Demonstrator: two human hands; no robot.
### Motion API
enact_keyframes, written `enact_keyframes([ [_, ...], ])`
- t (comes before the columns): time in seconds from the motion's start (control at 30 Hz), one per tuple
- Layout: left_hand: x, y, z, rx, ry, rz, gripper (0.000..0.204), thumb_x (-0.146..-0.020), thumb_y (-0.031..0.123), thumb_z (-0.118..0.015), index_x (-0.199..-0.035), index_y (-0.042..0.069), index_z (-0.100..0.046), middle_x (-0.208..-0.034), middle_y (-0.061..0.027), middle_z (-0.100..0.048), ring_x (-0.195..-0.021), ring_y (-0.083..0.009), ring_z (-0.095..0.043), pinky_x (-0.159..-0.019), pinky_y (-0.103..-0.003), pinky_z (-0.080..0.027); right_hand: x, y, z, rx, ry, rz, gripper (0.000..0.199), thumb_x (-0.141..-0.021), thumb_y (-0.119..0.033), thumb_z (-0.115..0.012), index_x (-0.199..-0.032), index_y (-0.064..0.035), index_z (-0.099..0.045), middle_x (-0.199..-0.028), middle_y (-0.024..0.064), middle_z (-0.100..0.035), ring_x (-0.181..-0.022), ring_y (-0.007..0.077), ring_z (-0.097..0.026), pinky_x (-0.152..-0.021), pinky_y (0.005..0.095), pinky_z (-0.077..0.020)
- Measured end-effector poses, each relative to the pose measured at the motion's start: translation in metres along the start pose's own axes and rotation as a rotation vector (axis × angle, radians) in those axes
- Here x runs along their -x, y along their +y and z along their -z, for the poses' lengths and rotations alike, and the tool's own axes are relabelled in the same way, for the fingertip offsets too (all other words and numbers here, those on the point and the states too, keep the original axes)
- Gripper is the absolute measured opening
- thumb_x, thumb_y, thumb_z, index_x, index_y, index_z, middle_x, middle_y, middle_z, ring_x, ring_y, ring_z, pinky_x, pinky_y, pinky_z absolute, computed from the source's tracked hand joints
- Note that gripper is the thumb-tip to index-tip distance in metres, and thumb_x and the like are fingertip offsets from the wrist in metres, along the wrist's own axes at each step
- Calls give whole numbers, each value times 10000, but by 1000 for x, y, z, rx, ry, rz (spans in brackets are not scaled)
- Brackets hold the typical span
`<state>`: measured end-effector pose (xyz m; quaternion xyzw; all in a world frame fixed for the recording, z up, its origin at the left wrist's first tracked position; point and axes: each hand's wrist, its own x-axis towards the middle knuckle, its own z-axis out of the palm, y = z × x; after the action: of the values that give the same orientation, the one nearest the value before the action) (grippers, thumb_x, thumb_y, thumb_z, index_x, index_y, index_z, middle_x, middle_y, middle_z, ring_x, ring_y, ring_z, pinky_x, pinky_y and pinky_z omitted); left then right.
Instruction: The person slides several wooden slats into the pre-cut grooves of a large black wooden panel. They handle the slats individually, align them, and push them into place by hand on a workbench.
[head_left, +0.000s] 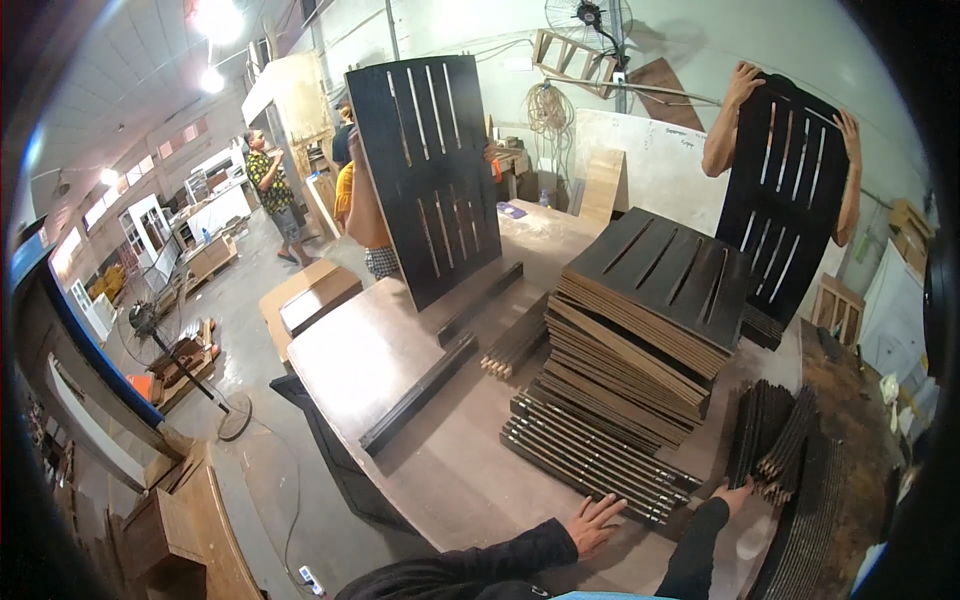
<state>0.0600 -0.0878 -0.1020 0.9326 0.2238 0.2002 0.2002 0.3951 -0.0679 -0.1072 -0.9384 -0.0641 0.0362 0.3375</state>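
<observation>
From the head camera, the left hand (595, 522) lies flat on the desk (400, 350), fingers spread and empty, just short of the low stack of dark slats (590, 455), whose long axis runs left-to-right. The right hand (735, 493) touches the upright slat bundle (770, 430); its grip cannot be told.

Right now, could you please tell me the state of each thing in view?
Left hand: open, flat on the table.
Right hand: touching upright slats.
Panel stack: piled flat, uneven.
Left panel: held upright.
Right panel: lifted by a co-worker.
</observation>
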Motion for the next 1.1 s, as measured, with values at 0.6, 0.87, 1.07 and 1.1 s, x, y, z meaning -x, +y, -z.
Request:
enact_keyframes([
  [0.6,0,4,4,-41,2,-14,354,-772,192,-581,-1108,82,-562,-1459,-124,-119,-1345,-333,-86,-993,-588,-188,-15,235,173,339,837,421,541,-803,-407,-606,-1180,-42,-474,-1155,166,-499,-1072,351,-460,-907,476,-392],
  [0.87,-3,5,10,-88,28,-23,365,-767,205,-573,-1115,93,-565,-1447,-127,-148,-1327,-349,-129,-972,-590,-215,6,281,189,256,920,88,597,-785,-415,-623,-1208,-41,-431,-1202,176,-427,-1103,360,-408,-896,489,-373],
  [1.07,4,4,7,-118,59,-38,358,-783,220,-566,-1117,92,-566,-1445,-128,-153,-1329,-343,-125,-966,-594,-221,-21,210,131,34,894,146,545,-771,-417,-640,-1135,-40,-491,-1109,159,-494,-1020,331,-471,-839,445,-413],
  [1.1,4,4,7,-110,53,-33,356,-783,220,-567,-1116,94,-567,-1444,-128,-153,-1329,-342,-127,-967,-593,-220,-28,198,124,7,897,162,537,-769,-417,-643,-1123,-40,-501,-1094,156,-505,-1007,327,-481,-830,438,-420],
])
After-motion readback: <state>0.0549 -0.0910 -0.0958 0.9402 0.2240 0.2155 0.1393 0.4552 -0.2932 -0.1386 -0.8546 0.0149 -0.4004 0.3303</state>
